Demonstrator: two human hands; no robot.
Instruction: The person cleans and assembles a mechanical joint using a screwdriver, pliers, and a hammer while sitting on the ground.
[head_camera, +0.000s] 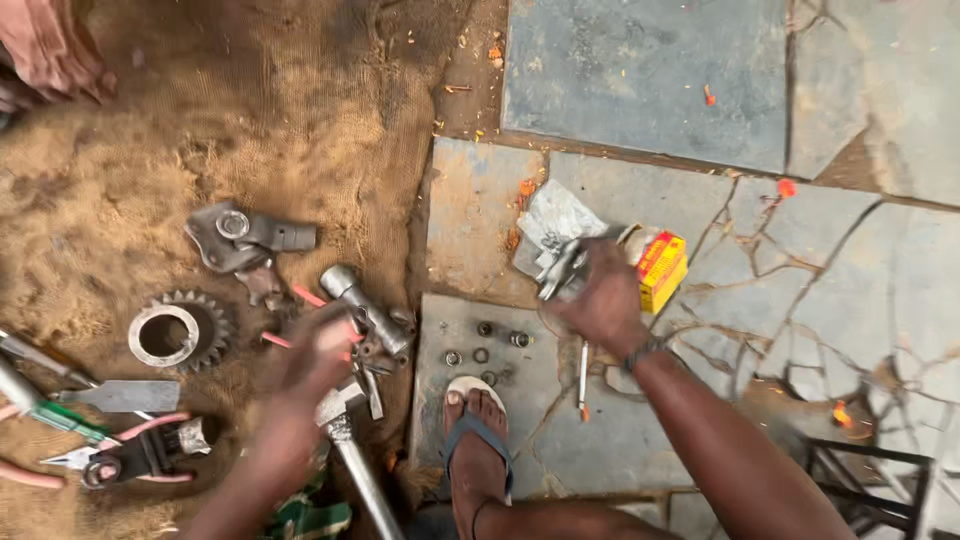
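While right hand (600, 300) grips bracket (560, 268) — box (662, 270) beside

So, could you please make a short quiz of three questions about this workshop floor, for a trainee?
1. True or false: the toothed gear lies on the stone slabs.
2. Which hand is on the crumpled grey packet? A) left hand B) right hand
3. Fill in: the small nuts and washers lie just ahead of the person's ____.

Key
1. False: it lies on the burlap sacking.
2. B: the right hand; the blurred left hand is over the metal parts.
3. The sandalled foot.
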